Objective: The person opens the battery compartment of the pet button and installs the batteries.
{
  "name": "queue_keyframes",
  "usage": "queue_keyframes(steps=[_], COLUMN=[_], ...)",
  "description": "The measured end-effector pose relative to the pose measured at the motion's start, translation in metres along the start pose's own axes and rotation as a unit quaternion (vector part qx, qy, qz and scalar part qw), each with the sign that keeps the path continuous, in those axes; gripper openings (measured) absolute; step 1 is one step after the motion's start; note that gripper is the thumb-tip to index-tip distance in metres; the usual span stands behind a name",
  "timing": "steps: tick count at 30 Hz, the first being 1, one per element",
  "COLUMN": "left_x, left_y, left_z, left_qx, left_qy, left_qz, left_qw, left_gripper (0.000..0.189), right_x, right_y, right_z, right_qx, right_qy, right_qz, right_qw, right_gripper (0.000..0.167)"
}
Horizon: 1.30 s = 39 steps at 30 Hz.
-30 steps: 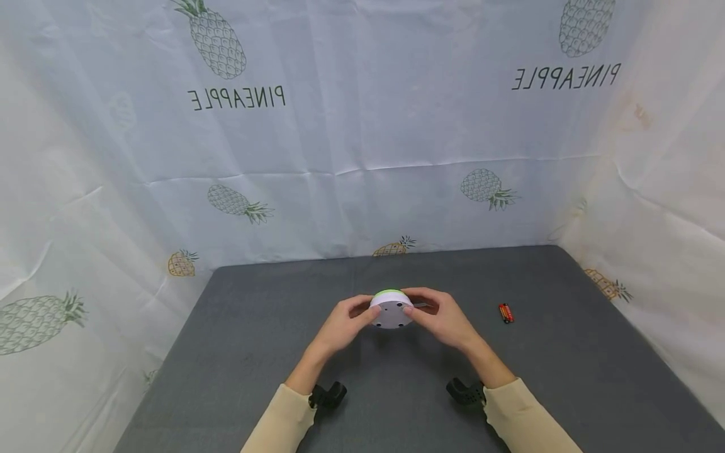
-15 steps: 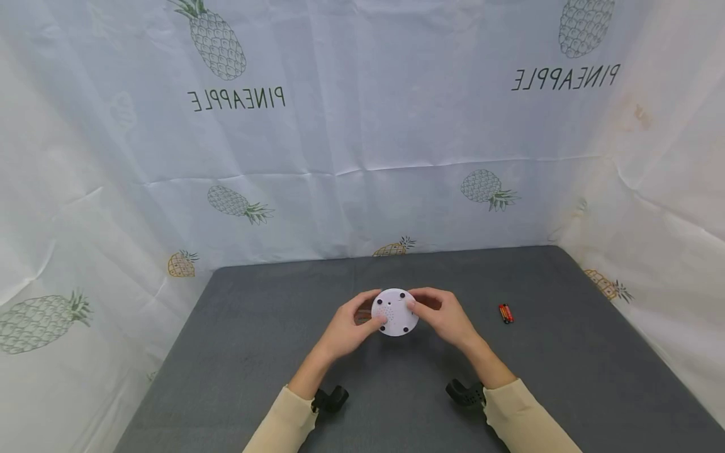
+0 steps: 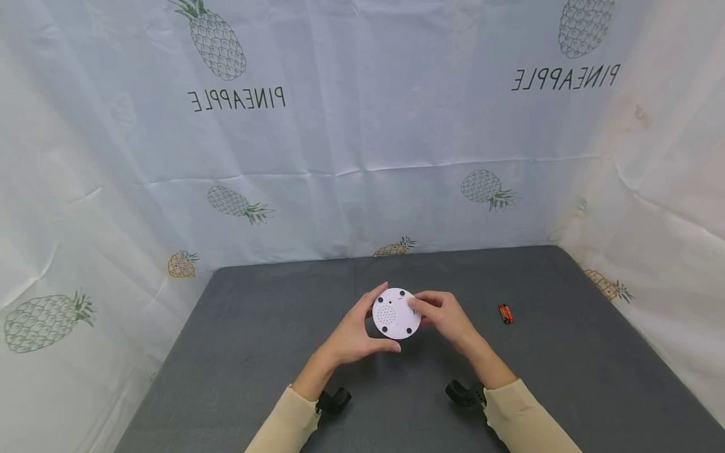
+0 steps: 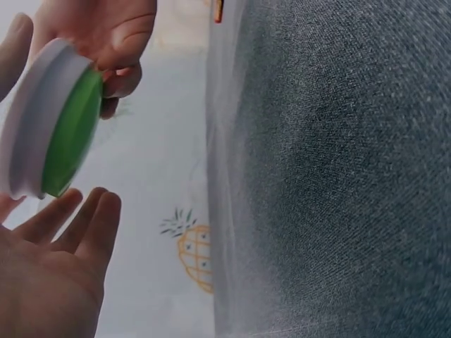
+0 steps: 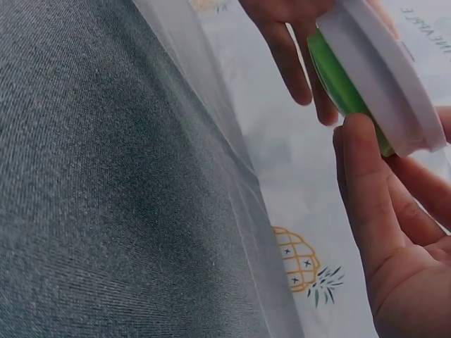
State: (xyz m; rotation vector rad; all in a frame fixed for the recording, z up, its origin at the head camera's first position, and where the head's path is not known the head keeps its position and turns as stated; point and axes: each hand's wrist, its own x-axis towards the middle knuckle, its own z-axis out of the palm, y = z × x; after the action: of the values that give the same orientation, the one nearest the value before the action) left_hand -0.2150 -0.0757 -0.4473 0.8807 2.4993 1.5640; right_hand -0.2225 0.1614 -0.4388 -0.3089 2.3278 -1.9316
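Observation:
A round white buzzer button [image 3: 395, 322] with a green dome [image 4: 74, 134] is held up over the table, its underside facing me. Black feet and a patch of small speaker holes show on that face. My right hand [image 3: 447, 319] pinches its right edge, thumb on the underside and fingers behind by the green dome. Around the left side, my left hand [image 3: 352, 336] is spread wide, thumb stretched out below the rim and fingers near the upper left edge. In the left wrist view its fingers [image 4: 99, 225] lie straight just under the dome.
Two red and black batteries [image 3: 506, 313] lie side by side on the dark grey table [image 3: 272, 327], right of the hands. A white curtain [image 3: 362, 126] printed with pineapples hangs behind and along both sides. Each wrist wears a black camera mount.
The buzzer button has tipped so its underside faces me fully, hiding the green dome from the head view. My left hand has loosened its hold and spread its thumb and fingers; the right keeps its pinch.

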Motion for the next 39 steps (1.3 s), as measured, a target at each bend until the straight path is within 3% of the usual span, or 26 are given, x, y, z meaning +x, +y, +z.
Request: queue_keyframes(steps=[8, 16, 28, 35, 39], left_x=[0.001, 0.001, 0.003, 0.003, 0.003], left_y=[0.000, 0.002, -0.005, -0.009, -0.010], left_z=[0.004, 0.006, 0.010, 0.013, 0.014], left_qx=[0.003, 0.005, -0.005, 0.001, 0.005], left_qy=[-0.005, 0.008, 0.046, 0.066, 0.074], left_qz=[-0.014, -0.011, -0.014, 0.000, 0.002], left_qw=[0.9999, 0.9999, 0.9989, 0.9978, 0.9972], left_gripper=[0.112, 0.105, 0.107, 0.104, 0.104], right_x=[-0.001, -0.002, -0.014, -0.018, -0.020], right_y=[0.000, -0.003, -0.011, -0.012, -0.013], right_z=[0.002, 0.003, 0.013, 0.029, 0.037], right_qx=[0.008, -0.019, -0.092, -0.158, -0.183], right_qy=[-0.040, -0.031, 0.077, 0.123, 0.158], right_qz=[0.008, 0.005, -0.047, -0.078, -0.072], right_qw=[0.9991, 0.9993, 0.9917, 0.9766, 0.9676], right_gripper=[0.039, 0.038, 0.023, 0.023, 0.022])
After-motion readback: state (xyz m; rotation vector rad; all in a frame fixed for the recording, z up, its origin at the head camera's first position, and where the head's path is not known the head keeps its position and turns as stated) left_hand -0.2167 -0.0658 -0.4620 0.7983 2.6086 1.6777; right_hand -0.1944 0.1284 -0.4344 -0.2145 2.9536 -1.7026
